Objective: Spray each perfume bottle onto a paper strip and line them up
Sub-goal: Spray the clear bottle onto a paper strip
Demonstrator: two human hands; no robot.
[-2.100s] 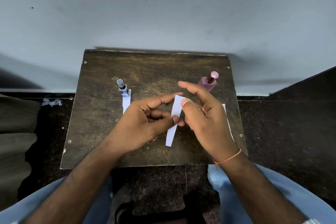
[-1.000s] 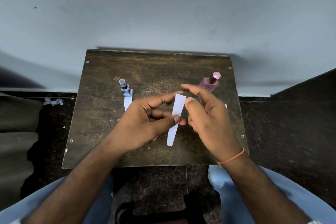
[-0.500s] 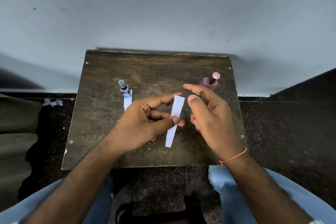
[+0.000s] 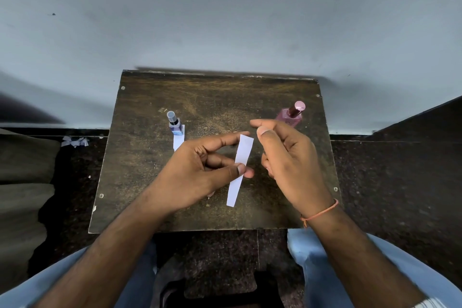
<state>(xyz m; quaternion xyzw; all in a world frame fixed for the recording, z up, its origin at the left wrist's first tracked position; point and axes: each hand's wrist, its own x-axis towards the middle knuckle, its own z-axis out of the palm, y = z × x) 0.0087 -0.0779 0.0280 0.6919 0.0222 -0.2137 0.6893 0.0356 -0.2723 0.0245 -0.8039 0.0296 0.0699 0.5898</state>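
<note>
Leftmost on the dark wooden board (image 4: 140, 157) stands a small blue perfume bottle (image 4: 175, 124) with a clear cap, upright, its base resting on the far end of a white paper strip (image 4: 178, 142) that lies flat on the board and runs toward the person. Next comes the left hand (image 4: 200, 170), which pinches a second strip (image 4: 240, 169) between thumb and a finger at about its middle, the other fingers curled. That held strip is off the board, its long axis running near-to-far with a slight lean to the right, one free end pointing toward the wall. Just right of it, apart from the paper, hovers the right hand (image 4: 290, 157), fingers loosely curled and holding nothing, an orange thread at the wrist. Beyond its fingertips, at the far right of the board, stands a pink perfume bottle (image 4: 291, 115) with a pink cap, upright. By my judgement the next move turns on this: the pink bottle lies just ahead of the right hand, which is far nearer it than the left, while the strip's free far end points up-board toward the bottles. Counted: two bottles, two strips visible, two hands.
</note>
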